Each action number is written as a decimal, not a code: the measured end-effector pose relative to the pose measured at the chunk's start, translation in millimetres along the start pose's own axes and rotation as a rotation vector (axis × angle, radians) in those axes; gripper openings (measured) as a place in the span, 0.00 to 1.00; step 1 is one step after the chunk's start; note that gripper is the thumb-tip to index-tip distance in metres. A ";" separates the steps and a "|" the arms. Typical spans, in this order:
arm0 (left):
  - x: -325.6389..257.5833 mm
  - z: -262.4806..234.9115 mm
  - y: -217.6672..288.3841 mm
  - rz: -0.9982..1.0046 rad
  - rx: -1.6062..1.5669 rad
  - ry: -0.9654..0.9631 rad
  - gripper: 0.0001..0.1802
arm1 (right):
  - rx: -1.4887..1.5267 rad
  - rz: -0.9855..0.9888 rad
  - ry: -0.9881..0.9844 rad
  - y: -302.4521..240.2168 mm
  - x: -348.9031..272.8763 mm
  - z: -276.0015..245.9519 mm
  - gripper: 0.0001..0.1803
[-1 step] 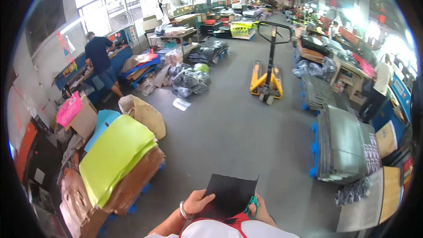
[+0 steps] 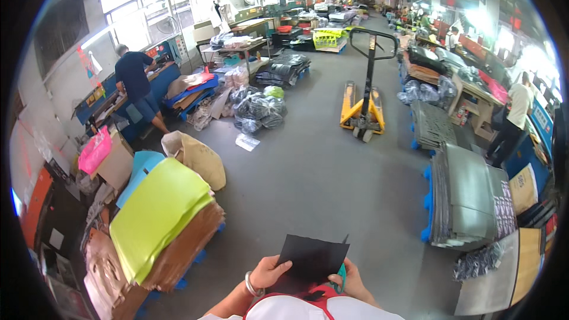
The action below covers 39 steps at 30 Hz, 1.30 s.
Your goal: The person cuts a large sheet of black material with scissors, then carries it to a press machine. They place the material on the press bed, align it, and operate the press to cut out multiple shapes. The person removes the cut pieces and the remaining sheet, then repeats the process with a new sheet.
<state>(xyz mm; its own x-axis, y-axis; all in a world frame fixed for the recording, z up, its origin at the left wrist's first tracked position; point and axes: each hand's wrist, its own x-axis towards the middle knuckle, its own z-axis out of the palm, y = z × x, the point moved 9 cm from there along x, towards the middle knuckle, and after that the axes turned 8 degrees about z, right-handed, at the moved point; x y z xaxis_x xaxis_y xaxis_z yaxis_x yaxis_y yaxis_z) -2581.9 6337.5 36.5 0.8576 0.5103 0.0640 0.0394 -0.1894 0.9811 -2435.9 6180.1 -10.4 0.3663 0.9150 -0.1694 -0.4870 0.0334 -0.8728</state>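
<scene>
Both hands gripped a black sheet, left hand pinching its lower left corner, right hand also clutching green-handled scissors, yellow pallet jack well ahead

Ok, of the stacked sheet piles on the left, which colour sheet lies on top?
The lime-green sheet lies on top, draped over the brown stack; a light-blue sheet only peeks out behind it.

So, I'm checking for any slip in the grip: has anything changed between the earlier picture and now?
Nothing visibly changed. The left hand and right hand hold the black sheet as before, with the teal-handled scissors at the right hand. The yellow pallet jack and the yellow-green sheet stack stand where they were.
</scene>
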 end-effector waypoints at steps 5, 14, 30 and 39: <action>150.7 -54.5 10.3 -0.015 -0.101 0.072 0.11 | -0.295 0.132 0.040 -83.5 159.3 -17.1 0.25; 463.5 -144.9 -42.1 0.048 -0.528 -0.204 0.19 | -0.062 -0.146 0.170 -212.0 455.1 -64.5 0.20; 975.9 -230.9 -224.4 -0.341 0.092 -0.430 0.16 | 0.423 -0.322 0.581 -442.2 914.9 -314.4 0.19; 1289.5 -369.1 -246.8 -0.118 0.247 -0.240 0.21 | 0.459 -0.461 0.721 -557.1 1211.1 -407.5 0.19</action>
<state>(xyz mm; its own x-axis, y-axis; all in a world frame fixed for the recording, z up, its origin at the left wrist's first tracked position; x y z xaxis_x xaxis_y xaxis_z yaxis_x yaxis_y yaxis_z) -1675.0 7352.0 -55.6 0.9346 0.3345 -0.1205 0.2429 -0.3529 0.9036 -1398.0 7105.8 84.1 0.9222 0.3119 -0.2287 -0.3800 0.6203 -0.6861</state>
